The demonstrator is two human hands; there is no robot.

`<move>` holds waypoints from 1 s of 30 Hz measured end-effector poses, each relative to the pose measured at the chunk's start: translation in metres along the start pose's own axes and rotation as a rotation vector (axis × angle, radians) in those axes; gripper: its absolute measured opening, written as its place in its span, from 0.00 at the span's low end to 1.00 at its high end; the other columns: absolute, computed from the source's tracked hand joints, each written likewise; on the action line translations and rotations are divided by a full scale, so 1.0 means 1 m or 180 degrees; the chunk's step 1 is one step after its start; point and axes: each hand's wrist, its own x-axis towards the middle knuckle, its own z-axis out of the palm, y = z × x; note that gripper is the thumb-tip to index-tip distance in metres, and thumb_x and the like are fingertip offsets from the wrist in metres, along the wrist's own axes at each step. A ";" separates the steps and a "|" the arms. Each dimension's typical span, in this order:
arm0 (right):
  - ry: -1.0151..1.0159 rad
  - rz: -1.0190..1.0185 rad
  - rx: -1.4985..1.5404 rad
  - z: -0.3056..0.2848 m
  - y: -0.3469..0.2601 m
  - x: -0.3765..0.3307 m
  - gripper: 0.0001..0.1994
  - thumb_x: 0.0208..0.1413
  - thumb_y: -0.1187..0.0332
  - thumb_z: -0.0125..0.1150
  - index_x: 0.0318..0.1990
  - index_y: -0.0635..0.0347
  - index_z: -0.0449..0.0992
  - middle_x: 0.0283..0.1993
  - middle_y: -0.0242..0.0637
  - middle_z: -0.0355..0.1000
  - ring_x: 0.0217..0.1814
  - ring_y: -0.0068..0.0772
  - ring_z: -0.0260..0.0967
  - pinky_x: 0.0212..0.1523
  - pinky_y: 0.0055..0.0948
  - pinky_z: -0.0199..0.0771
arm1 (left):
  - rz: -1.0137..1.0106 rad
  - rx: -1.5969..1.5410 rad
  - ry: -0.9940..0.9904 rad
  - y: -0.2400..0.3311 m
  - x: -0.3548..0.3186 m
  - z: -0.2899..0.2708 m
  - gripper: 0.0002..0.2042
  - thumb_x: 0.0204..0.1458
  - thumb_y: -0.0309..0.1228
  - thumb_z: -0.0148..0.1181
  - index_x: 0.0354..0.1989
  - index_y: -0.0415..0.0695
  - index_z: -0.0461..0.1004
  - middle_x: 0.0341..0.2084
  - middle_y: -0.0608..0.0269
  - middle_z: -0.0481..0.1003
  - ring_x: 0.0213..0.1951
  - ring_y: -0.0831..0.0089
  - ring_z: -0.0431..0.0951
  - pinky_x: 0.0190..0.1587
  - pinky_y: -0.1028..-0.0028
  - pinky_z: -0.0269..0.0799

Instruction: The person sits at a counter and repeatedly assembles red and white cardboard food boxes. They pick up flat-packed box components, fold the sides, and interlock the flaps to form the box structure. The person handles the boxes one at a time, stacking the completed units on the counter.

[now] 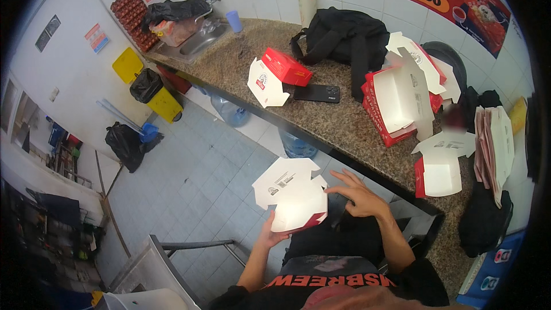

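A folding paperboard food box [299, 205], white inside with red outer walls, is held above my lap with its lid flap raised. My left hand [270, 234] grips its lower left corner, the fingers partly hidden beneath it. Beside the box's right edge is my right hand [361, 197], fingers spread and holding nothing; a fingertip is close to the side flap, and I cannot tell whether it touches. On the counter's near right end stands another opened box [445, 175].
The granite counter [350, 119] carries stacked red-and-white boxes [396, 103], a red box [287, 66], a phone [317, 93], a black bag [347, 37] and flat box blanks [493, 149]. Water jugs [297, 144] stand underneath. At the left are a yellow bin [163, 103] and a metal-framed table [146, 270].
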 end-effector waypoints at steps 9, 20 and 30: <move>-0.0435 -0.1809 -0.1589 -0.001 -0.043 0.006 0.11 0.46 0.66 0.69 0.39 0.41 0.77 0.36 0.22 0.78 0.71 0.39 0.62 0.75 0.73 0.38 | -0.1076 0.3324 0.0983 0.036 -0.008 0.030 0.40 0.62 0.65 0.46 0.72 0.45 0.60 0.57 0.53 0.75 0.58 0.64 0.76 0.53 0.57 0.76; -0.1541 -0.1126 -0.0941 -0.026 -0.039 -0.020 0.08 0.62 0.55 0.59 0.40 0.43 0.79 0.29 0.36 0.76 0.42 0.43 0.77 0.54 0.54 0.62 | 0.1204 0.1882 -0.1307 0.028 -0.094 0.178 0.06 0.57 0.23 0.65 0.41 0.37 0.79 0.45 0.60 0.80 0.44 0.76 0.79 0.51 0.73 0.74; -0.1239 -0.1624 -0.0606 -0.005 -0.050 -0.011 0.12 0.56 0.56 0.65 0.40 0.52 0.80 0.29 0.40 0.77 0.39 0.49 0.76 0.44 0.46 0.67 | -0.0581 0.3044 -0.1647 0.025 -0.059 0.202 0.11 0.59 0.32 0.65 0.45 0.38 0.77 0.37 0.64 0.78 0.40 0.77 0.77 0.46 0.73 0.74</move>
